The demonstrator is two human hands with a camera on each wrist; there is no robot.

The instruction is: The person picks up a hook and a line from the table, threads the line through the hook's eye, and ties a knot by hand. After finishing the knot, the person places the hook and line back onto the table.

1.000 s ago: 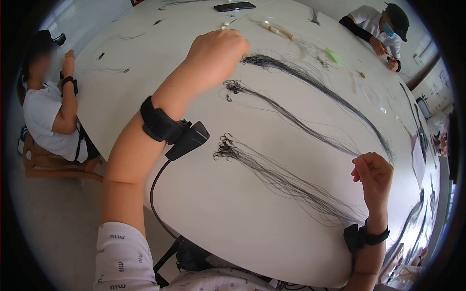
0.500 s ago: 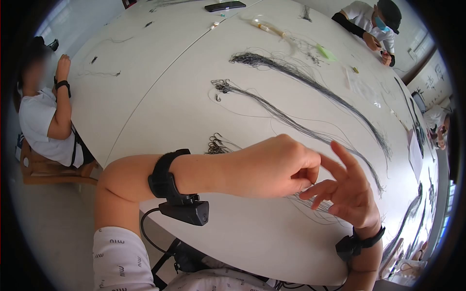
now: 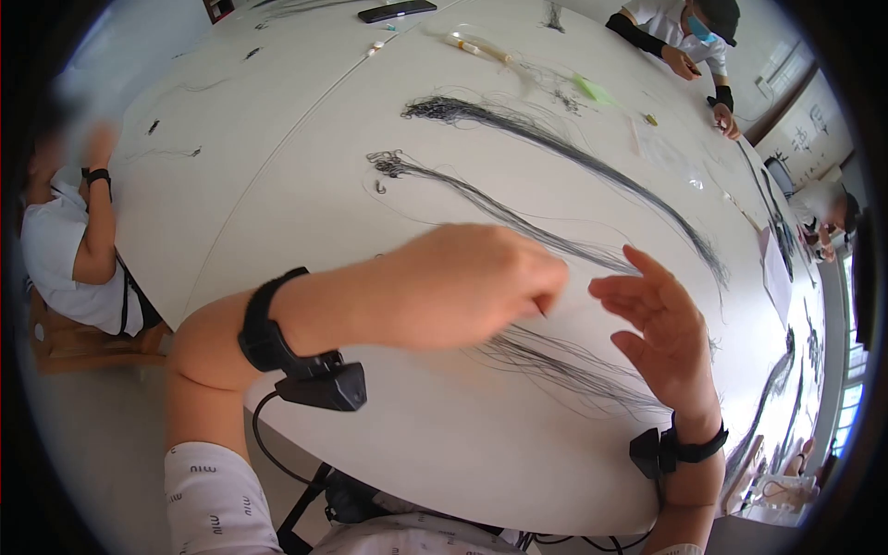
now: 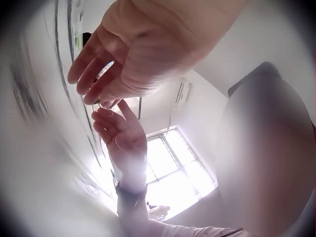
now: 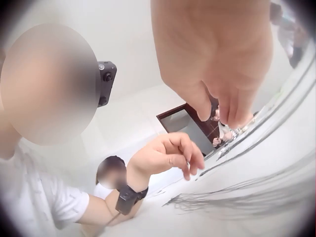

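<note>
My left hand (image 3: 462,287) pinches a small dark hook (image 4: 100,104) between thumb and finger, seen best in the left wrist view. My right hand (image 3: 661,328) is just to its right, palm turned toward it, fingers spread and loosely bent; a fine line in it cannot be made out. Below both hands, a bundle of thin dark lines (image 3: 583,375) runs across the white table, its hook end hidden by my left forearm. Beyond lie a middle bundle (image 3: 490,205) with hooks at its left end and a thicker far bundle (image 3: 573,153).
A phone (image 3: 398,11), a clear tube (image 3: 481,48), a green piece (image 3: 592,90) and loose lines lie farther back on the table (image 3: 305,213). People sit at the left and far right. More dark strands and a white sheet (image 3: 775,277) are at the right.
From the far bundle's hook end, my left hand came down beside my right, then drew slightly left, apart from it. My right hand's curled fingers have opened out. The head view has shifted.
</note>
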